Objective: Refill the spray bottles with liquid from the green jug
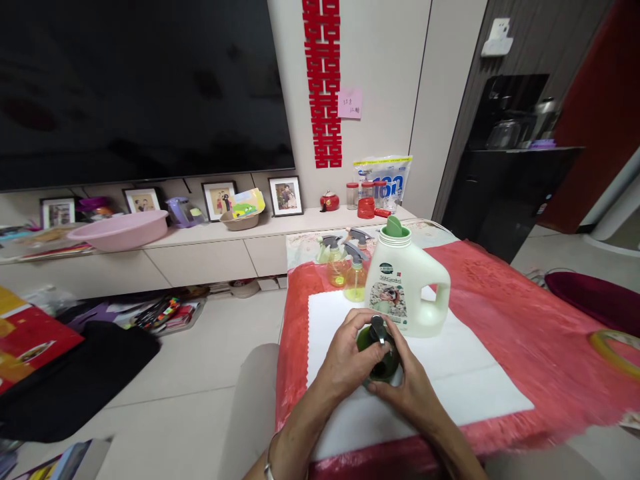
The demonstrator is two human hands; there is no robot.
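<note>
A dark green pump bottle [387, 367] with a black pump head stands between my hands above the white sheet [480, 380]. My left hand [344, 357] closes around its top and left side, the thumb near the pump spout. Around the bottle's right side curls my right hand [411, 381], fingers close to the pump collar. Just behind rises a large pale green jug [425, 280] with its handle to the right and a green piece [394, 227] in its mouth. To the jug's left are spray bottles [355, 283] holding yellow liquid.
Red plastic film [510, 307] covers the table under the sheet, with a yellow tape roll [617, 352] at the right. Behind is a low cabinet bearing a pink basin [123, 232], framed photos [286, 197], red-lidded jars [353, 197] and a printed bag [400, 170].
</note>
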